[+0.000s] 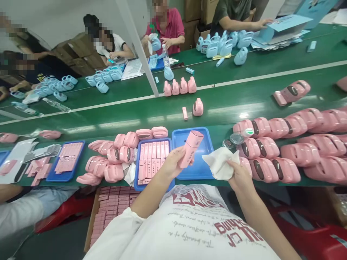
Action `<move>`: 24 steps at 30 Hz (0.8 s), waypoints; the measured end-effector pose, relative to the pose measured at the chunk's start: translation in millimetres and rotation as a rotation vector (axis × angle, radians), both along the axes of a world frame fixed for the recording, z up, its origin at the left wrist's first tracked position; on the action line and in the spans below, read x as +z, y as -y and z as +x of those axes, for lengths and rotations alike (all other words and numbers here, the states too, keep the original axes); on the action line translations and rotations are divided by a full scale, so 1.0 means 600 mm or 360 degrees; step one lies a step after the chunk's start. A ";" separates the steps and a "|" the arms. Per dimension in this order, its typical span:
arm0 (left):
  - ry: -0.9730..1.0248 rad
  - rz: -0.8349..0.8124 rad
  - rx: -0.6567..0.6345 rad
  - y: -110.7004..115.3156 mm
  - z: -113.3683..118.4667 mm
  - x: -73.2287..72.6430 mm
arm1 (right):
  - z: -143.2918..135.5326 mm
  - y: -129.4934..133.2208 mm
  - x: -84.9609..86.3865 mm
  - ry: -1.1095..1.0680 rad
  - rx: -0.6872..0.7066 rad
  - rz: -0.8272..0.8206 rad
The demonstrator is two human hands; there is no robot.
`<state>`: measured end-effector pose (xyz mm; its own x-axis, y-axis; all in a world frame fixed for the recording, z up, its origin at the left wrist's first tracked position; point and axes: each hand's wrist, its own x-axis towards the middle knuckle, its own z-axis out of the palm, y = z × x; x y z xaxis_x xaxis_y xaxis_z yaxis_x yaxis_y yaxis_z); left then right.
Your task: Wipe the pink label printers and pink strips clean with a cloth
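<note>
My left hand is closed around a pink rectangular plastic piece with small dark markings, tilted up over a blue tray. Pinched in my right hand is a crumpled white cloth, which hangs over the tray's right edge. A second blue tray, to the left, holds rows of similar pink pieces. Just beyond the cloth a clear bottle with a white and green cap lies among the pink housings.
Glossy pink housings crowd the right and left of the green table. Below the edge stands a carton of pink pieces. A white post rises mid-table. Co-workers sit opposite with light-blue housings. A red chair stands lower right.
</note>
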<state>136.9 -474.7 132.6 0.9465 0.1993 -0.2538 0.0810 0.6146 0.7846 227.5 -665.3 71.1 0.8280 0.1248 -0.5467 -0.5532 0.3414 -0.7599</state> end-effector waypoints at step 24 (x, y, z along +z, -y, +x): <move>0.0026 -0.0612 -0.0275 -0.014 -0.045 0.019 | -0.032 -0.073 0.097 0.0286 0.0276 -0.0014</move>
<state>109.7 -466.6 144.0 0.9622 -0.0693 -0.2633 0.1982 0.8415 0.5027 208.4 -621.6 129.3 0.8786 0.2696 -0.3941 -0.4585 0.2463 -0.8539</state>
